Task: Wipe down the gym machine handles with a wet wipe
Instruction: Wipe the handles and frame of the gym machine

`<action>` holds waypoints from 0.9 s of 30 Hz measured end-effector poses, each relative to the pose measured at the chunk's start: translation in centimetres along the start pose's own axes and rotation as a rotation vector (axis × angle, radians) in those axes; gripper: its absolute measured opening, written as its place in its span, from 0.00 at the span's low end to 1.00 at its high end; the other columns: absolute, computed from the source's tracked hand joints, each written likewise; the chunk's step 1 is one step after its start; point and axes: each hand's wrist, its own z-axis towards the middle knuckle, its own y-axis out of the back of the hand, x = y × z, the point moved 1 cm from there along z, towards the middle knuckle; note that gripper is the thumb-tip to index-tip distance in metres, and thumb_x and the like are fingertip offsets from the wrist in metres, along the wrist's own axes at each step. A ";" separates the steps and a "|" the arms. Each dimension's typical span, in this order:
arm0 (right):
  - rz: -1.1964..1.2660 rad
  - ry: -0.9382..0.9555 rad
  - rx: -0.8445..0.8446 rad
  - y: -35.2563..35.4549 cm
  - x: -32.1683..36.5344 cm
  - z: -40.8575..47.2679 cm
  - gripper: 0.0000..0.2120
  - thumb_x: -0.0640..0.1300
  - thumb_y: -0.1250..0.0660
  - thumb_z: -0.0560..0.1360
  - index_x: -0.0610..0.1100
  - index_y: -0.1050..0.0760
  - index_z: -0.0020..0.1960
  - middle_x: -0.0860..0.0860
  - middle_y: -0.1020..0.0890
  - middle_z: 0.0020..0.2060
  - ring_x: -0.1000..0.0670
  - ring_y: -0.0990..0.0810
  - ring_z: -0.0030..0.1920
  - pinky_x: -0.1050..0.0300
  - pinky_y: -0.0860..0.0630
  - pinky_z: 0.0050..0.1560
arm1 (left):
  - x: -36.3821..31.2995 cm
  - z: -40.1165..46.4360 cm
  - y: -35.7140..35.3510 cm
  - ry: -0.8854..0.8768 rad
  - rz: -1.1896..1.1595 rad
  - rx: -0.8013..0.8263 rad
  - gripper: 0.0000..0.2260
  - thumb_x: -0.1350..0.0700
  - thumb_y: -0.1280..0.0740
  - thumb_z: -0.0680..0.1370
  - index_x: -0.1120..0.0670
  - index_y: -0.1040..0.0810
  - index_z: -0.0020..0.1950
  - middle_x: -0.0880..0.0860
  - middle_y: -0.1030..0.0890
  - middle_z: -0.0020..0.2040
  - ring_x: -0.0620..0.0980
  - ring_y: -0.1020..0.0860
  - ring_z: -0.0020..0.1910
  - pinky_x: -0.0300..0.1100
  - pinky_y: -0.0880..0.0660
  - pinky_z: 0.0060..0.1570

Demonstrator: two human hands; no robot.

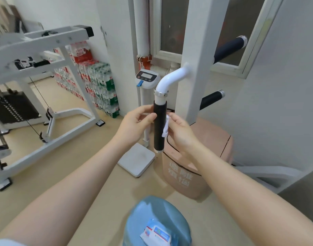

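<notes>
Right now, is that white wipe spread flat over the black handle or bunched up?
Bunched up. The wet wipe hangs as a crumpled strip, pinched in the right hand, against the side of the black handle, not wrapped around it.

- Crowding the black handle grip (pixel 159 126) from both sides: left hand (pixel 134 124), right hand (pixel 180 132).
- Standing close behind it: white upright post (pixel 196 68), pink bin (pixel 201 157).
- Leaving open floor (pixel 91 157) below left, beside the scale (pixel 137 159).

handle grip (pixel 159 126): matt black foam-like | tube (pixel 171 78): glossy white | collar (pixel 161 94): shiny metal
</notes>
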 end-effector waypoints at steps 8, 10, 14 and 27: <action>-0.118 -0.118 0.086 1.2 -0.8 -1.8 0.14 0.47 0.46 0.77 0.50 0.22 0.53 0.37 0.20 0.54 0.37 0.21 0.53 0.35 0.31 0.63 | -0.9 -1.1 -1.5 0.020 0.010 -0.021 0.16 0.60 0.30 0.73 0.41 0.26 0.53 0.44 0.22 0.51 0.44 0.22 0.45 0.38 0.26 0.49; 0.102 -0.031 0.101 1.0 1.7 -1.5 0.13 0.46 0.46 0.79 0.49 0.23 0.56 0.37 0.20 0.52 0.39 0.22 0.51 0.36 0.30 0.62 | -1.0 -1.2 -1.8 0.005 0.001 -0.052 0.19 0.62 0.29 0.72 0.43 0.27 0.57 0.48 0.24 0.56 0.43 0.23 0.44 0.38 0.26 0.49; 0.235 0.192 0.149 1.2 5.5 -2.3 0.12 0.40 0.48 0.81 0.43 0.25 0.54 0.44 0.19 0.47 0.49 0.21 0.49 0.56 0.24 0.52 | -1.0 -1.9 -2.6 0.067 -0.086 -0.150 0.29 0.63 0.28 0.71 0.49 0.35 0.68 0.46 0.25 0.56 0.44 0.22 0.39 0.36 0.23 0.46; -0.499 0.127 -0.225 -2.2 -4.5 -4.7 0.13 0.37 0.45 0.76 0.49 0.28 0.55 0.52 0.22 0.40 0.48 0.25 0.41 0.58 0.30 0.37 | -1.4 -2.8 -2.3 0.200 -0.085 -0.243 0.09 0.62 0.38 0.76 0.49 0.22 0.48 0.50 0.18 0.46 0.47 0.19 0.49 0.49 0.23 0.55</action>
